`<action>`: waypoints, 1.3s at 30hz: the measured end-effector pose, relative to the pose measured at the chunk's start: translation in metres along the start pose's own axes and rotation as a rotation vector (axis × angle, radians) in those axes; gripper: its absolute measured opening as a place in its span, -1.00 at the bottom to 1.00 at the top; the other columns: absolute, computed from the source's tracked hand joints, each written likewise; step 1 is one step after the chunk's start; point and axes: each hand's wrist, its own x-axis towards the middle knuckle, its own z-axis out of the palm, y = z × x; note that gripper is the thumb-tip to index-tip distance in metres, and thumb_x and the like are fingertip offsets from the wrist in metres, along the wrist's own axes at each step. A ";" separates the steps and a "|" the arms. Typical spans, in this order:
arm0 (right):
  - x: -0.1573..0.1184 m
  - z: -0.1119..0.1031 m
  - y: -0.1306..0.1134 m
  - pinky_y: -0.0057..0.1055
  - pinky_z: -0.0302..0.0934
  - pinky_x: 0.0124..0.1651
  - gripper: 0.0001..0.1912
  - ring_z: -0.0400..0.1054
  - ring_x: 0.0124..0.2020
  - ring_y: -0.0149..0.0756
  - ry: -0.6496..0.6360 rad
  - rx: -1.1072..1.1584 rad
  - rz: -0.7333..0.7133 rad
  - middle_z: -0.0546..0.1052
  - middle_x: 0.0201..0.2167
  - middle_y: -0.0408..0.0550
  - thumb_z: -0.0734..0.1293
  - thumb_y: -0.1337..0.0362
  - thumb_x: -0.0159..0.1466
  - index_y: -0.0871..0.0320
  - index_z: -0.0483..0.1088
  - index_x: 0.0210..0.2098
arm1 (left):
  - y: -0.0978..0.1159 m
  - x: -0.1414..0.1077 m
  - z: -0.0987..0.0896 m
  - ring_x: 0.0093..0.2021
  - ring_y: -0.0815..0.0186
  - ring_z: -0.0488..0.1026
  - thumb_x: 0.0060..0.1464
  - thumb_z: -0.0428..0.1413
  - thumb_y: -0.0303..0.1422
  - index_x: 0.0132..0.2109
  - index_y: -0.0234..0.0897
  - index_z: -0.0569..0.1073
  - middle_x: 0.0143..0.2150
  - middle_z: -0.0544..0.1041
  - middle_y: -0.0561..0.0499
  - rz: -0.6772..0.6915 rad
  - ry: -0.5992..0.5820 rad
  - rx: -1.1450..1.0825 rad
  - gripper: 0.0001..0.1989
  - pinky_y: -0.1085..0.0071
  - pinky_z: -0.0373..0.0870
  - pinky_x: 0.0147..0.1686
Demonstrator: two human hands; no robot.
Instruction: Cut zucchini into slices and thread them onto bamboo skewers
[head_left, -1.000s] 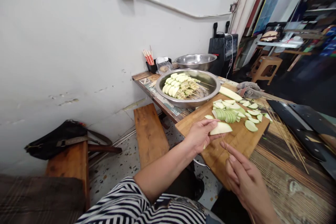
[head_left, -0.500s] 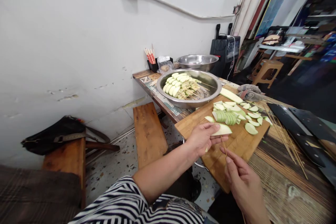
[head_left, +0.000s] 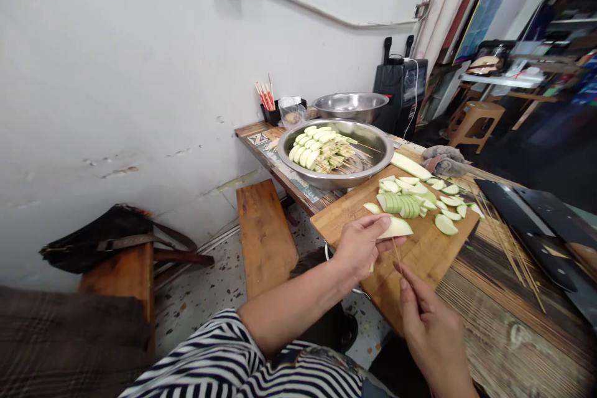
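Observation:
My left hand [head_left: 361, 245] is closed on a pale vegetable slice [head_left: 395, 228] with thin green skin, held above the front part of a wooden cutting board [head_left: 420, 253]. In my right hand [head_left: 429, 323] a thin wooden skewer [head_left: 398, 255] is pinched, pointing up. Its upper end meets the lower edge of the slice; how deep it goes in cannot be made out. Beyond my hands, cut slices [head_left: 398, 205] lie in a row and a loose pile on the board. A large metal basin [head_left: 336, 182] behind the board holds many skewered slices [head_left: 317, 149].
Loose skewers [head_left: 515, 249] lie right of the board, beside dark flat panels [head_left: 527, 230]. A long pale vegetable piece [head_left: 410, 166] and a grey cloth [head_left: 445, 160] are farther back. Another basin [head_left: 351, 106] stands by a black speaker [head_left: 401, 96]. A wooden bench [head_left: 265, 236] is at left.
Both hands hold almost the same pose, slice and skewer still meeting. The view has shifted slightly, so the background sits a little higher.

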 end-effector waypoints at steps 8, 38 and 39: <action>-0.004 -0.003 -0.005 -0.54 0.12 -0.77 -0.56 0.27 -0.73 -0.46 -0.094 0.346 0.355 0.57 -0.17 0.16 0.26 0.08 0.28 0.29 0.48 -0.02 | 0.009 0.000 0.002 -0.32 0.28 0.55 0.07 0.18 -0.53 -0.31 -0.46 0.50 -0.30 0.57 -0.14 -0.024 -0.007 -0.016 -0.97 0.24 0.51 -0.14; 0.011 0.006 0.004 -0.56 -0.15 -0.67 -0.46 -0.02 -0.70 -0.50 -0.210 0.705 0.558 0.15 -0.71 -0.27 0.32 -0.02 0.26 0.30 0.42 0.03 | 0.014 0.007 -0.002 -0.40 0.26 0.54 0.04 0.25 -0.28 -0.34 -0.47 0.49 -0.38 0.56 -0.13 -0.026 -0.075 0.126 -0.74 0.28 0.54 -0.29; 0.010 0.006 0.005 -0.56 -0.14 -0.67 -0.45 -0.01 -0.70 -0.50 -0.207 0.709 0.570 0.16 -0.71 -0.27 0.32 -0.02 0.25 0.29 0.42 0.04 | 0.013 0.006 -0.002 -0.40 0.26 0.54 0.02 0.26 -0.27 -0.34 -0.48 0.49 -0.37 0.56 -0.14 -0.011 -0.074 0.138 -0.72 0.28 0.54 -0.29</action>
